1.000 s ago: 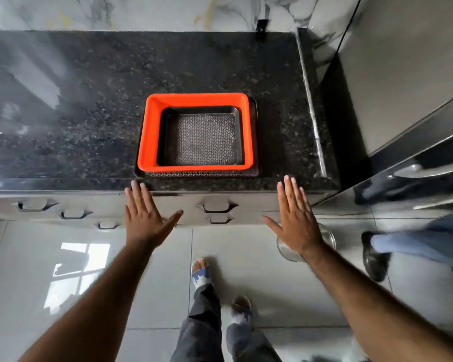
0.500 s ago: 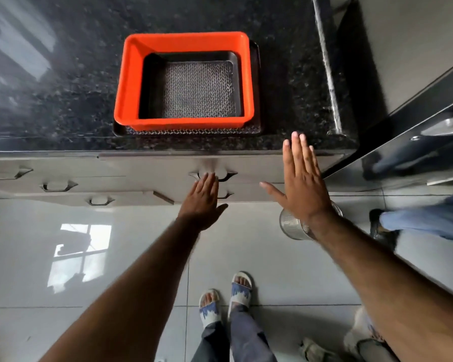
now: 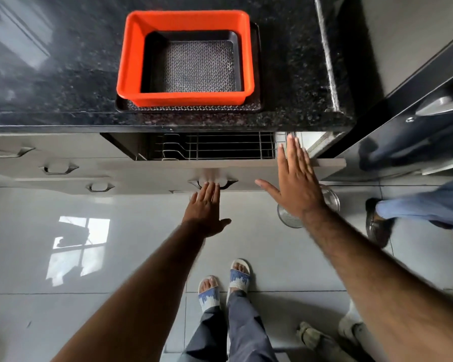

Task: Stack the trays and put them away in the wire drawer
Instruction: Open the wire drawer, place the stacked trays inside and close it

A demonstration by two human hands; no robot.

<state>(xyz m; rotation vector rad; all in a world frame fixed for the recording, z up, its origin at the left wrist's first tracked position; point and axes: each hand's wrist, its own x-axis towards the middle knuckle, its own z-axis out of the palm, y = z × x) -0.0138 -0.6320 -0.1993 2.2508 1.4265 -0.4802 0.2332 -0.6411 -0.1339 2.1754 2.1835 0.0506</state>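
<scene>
The black speckled counter (image 3: 63,74) fills the top of the view, and the grey tiled floor (image 3: 115,257) spreads below it. Under the counter edge the wire drawer (image 3: 209,148) stands partly pulled out, its dark wire racking visible in the gap behind its grey front panel (image 3: 152,173). On the counter directly above this drawer sit the 3 stacked trays: a large flat black tray (image 3: 194,108) at the bottom, an orange tray (image 3: 131,61) resting on it, and a smaller black tray (image 3: 196,64) with a patterned floor nested inside the orange one. The right hand (image 3: 296,184) hovers flat with fingers spread and straight, holding nothing, over the drawer's right end. The left hand (image 3: 204,207) reaches to the recessed drawer handle (image 3: 213,182), fingertips tucked into it while the thumb sticks out to the side; whether they are truly hooked around it I cannot tell. A round metal container (image 3: 330,202) stands on the floor behind the right wrist.
</scene>
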